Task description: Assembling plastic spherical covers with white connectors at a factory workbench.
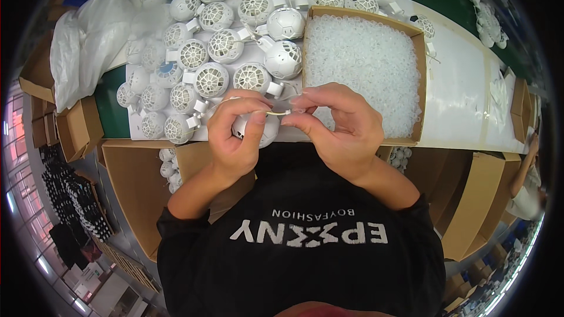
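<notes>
One thin, curved wire (276, 113) between left fingers (254, 127) and right fingers (304, 122)

Around the fingers (336, 98) the light is bright and quite even, with soft shadows. Right of them, the white board (458, 103) looks slightly washed out. Left of them, a whitish haze softens some white round parts (154, 54). Far from them, straight edges bend, and the corners are black.

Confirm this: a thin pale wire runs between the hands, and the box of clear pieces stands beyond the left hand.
Wrong side: in the head view, the box of clear pieces stands beyond the right hand. The wire is as stated.
</notes>
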### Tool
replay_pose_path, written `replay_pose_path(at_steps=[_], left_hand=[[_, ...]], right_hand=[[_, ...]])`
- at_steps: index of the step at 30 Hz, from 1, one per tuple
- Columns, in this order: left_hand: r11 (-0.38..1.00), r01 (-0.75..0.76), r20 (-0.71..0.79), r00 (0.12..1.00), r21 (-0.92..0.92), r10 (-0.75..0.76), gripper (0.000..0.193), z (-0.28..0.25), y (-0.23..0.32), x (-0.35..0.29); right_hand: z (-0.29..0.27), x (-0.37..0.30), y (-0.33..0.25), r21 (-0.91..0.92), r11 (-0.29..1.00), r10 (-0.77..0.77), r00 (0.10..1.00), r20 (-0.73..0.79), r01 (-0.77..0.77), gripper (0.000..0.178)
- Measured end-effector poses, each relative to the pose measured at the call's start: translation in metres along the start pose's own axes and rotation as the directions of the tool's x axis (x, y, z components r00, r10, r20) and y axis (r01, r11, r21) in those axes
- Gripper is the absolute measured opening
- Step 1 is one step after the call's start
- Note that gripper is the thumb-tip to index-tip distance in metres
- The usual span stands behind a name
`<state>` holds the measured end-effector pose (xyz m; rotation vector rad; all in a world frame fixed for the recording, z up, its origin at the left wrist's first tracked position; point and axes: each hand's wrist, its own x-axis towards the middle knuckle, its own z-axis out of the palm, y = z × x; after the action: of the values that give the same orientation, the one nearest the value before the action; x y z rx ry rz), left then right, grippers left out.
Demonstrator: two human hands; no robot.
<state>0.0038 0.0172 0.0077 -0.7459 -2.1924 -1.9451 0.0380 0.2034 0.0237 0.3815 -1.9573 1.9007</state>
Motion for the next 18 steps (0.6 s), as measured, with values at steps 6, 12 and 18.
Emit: replay_pose_path(at_steps=[6,12,18], left_hand=[[0.999,0.021,0.022,1.0,0.026,-0.021,0.007,-0.002,-0.003,-0.001],[0.998,0.033,0.061,0.997,0.05,-0.036,0.007,-0.005,-0.002,0.002],[0.999,0.028,-0.03,0.999,0.022,-0.028,0.008,-0.002,0.003,0.003]], right_hand=[[0.004,0.01,-0.005,-0.129,0.977,-0.165,0.984,0.062,0.171,0.032],[0.003,0.011,-0.006,-0.089,0.977,-0.185,0.979,0.085,0.192,0.028],[0.006,0.006,-0.01,-0.127,0.991,-0.033,0.997,0.072,0.042,0.031]])
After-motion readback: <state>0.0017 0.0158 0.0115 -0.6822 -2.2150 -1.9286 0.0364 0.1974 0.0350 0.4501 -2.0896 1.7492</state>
